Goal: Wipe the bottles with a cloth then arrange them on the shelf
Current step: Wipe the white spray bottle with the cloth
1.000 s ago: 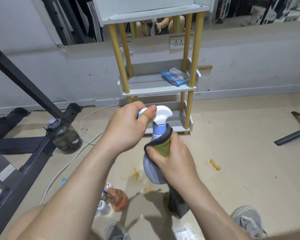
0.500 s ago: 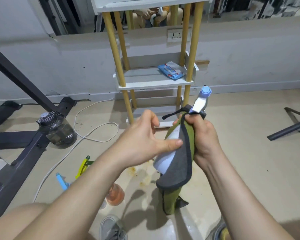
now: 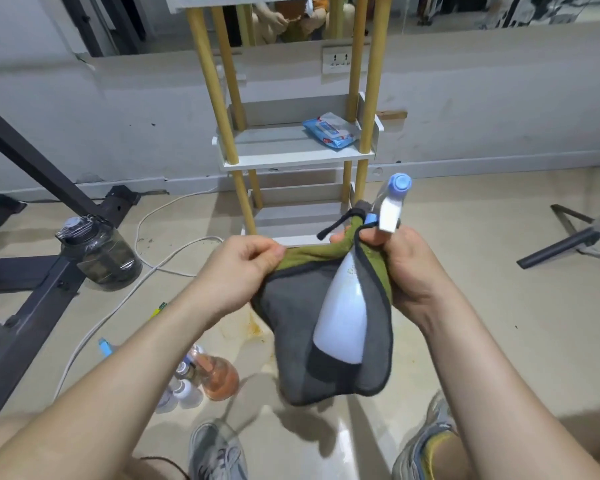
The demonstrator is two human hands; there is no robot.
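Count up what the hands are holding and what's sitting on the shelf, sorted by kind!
spray bottle: 1, gripped at the neck by the right hand
cloth: 1, wrapped round the bottle, one corner pinched by the left hand
wipes pack: 1, lying on the shelf
Total: 3 that show

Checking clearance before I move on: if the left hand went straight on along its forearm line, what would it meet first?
The cloth it pinches, stretched ahead of the left hand, then probably the spray bottle gripped at its neck by the right hand. The shelf lies beyond, but depth is unclear.
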